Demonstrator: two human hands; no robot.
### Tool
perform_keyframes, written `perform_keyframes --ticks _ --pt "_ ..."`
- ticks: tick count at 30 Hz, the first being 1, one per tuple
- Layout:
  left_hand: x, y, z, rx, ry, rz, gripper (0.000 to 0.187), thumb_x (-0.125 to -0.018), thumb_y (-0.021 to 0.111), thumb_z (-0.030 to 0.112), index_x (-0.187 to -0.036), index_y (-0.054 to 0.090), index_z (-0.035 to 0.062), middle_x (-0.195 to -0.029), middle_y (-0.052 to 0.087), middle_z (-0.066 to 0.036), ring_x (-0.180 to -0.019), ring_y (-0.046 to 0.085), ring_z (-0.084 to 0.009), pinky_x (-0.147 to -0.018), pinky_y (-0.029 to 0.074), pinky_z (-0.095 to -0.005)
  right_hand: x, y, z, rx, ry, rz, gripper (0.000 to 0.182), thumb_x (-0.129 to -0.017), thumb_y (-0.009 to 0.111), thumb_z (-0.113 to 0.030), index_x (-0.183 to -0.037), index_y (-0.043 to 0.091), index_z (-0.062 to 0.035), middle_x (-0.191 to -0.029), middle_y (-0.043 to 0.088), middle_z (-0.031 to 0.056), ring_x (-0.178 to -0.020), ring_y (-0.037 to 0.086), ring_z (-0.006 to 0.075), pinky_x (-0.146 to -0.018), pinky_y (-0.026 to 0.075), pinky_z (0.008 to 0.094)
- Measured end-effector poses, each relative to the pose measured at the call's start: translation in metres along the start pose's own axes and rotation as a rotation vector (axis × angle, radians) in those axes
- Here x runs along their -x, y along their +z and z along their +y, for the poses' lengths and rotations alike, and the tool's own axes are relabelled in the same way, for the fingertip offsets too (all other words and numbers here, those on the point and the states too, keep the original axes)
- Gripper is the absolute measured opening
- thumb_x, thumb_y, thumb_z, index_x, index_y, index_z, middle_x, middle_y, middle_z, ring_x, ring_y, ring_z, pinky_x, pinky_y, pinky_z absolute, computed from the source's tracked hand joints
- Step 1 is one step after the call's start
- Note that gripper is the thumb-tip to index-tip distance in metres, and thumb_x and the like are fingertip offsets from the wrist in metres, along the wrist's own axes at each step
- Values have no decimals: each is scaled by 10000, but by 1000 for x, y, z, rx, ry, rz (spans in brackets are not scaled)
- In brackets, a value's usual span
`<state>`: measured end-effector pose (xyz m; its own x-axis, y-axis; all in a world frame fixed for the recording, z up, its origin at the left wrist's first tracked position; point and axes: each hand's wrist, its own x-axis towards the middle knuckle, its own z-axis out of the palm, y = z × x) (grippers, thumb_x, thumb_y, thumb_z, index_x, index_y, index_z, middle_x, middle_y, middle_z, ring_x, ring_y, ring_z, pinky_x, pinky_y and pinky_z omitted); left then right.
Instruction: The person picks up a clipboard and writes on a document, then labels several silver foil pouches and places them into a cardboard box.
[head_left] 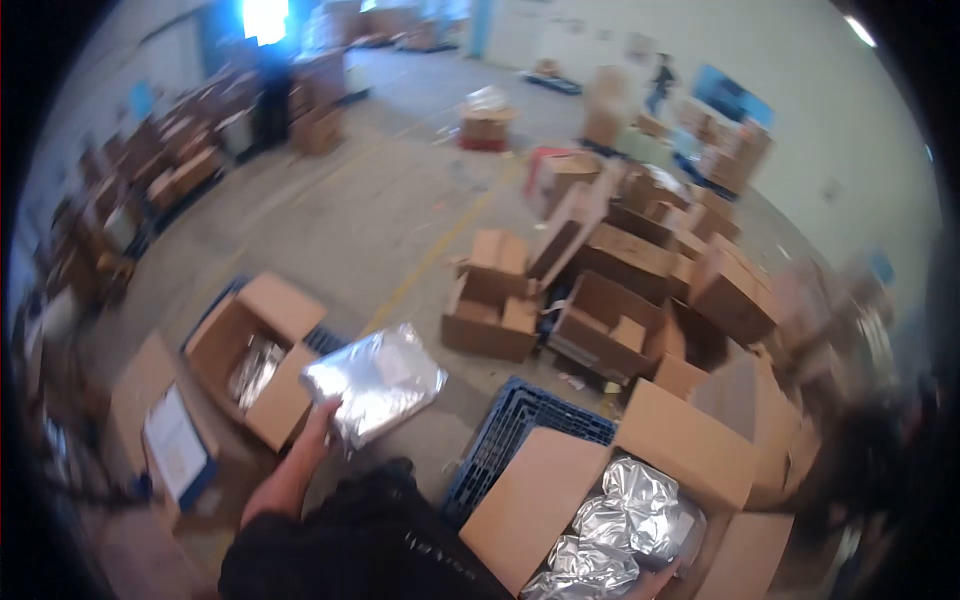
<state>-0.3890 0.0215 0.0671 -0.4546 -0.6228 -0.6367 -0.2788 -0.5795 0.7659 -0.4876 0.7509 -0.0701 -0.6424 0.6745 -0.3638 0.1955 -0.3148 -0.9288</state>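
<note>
A flat silver foil bag (385, 375) with a pale label is held up by my left hand (322, 425), its fingers closed on the lower left edge. Down at the right, my right hand (655, 582) reaches into an open cardboard box (545, 500), its fingers at the edge of a foil bag (690, 535). Several crumpled silver bags (605, 530) fill that box. Left of the held bag, another open box (225, 345) has silver bags (258, 372) inside.
A blue plastic pallet (495, 440) lies in front of the right box. A clipboard with paper (178, 440) rests on cardboard at the left. Several open cartons (610, 325) are heaped at the right. Farther off are stacked boxes (185, 160) and a person (660, 82).
</note>
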Motion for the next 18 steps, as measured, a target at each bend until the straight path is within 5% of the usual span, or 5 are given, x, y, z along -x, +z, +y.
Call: perform_keyframes --ticks 2,4,10,18 --pt "-49 -31 -36 28 -57 54 495 -689 740 403 -1085 609 138 -884 597 -2 -739 533 -134 -595 367 -300 11 19 -16 126 -53 27 468 -874 578 -407 -1165 582 -41 -1121 596 81 -990 560 216 -867 449 354" --pt "-64 -32 -44 -33 78 117 529 -675 755 398 -1081 614 89 -883 599 -28 -750 555 -157 -624 409 -319 28 36 -27 229 -103 46 463 -867 590 -397 -1156 585 -35 -1111 600 85 -980 564 217 -862 452 352" --pt "-48 -49 -54 -143 63 268 580 -663 758 394 -1062 632 -7 -908 624 -77 -813 588 -194 -694 449 -352 70 92 -50 529 -271 60 449 -847 625 -367 -1129 594 -18 -1079 611 95 -949 575 219 -848 461 346" --pt "-47 -138 -62 33 10 473 543 -667 754 401 -1019 652 0 -845 620 -55 -727 559 -176 -657 426 -334 128 185 -76 876 -558 -53 433 -819 671 -326 -1093 607 4 -1037 625 110 -909 590 222 -829 472 338"
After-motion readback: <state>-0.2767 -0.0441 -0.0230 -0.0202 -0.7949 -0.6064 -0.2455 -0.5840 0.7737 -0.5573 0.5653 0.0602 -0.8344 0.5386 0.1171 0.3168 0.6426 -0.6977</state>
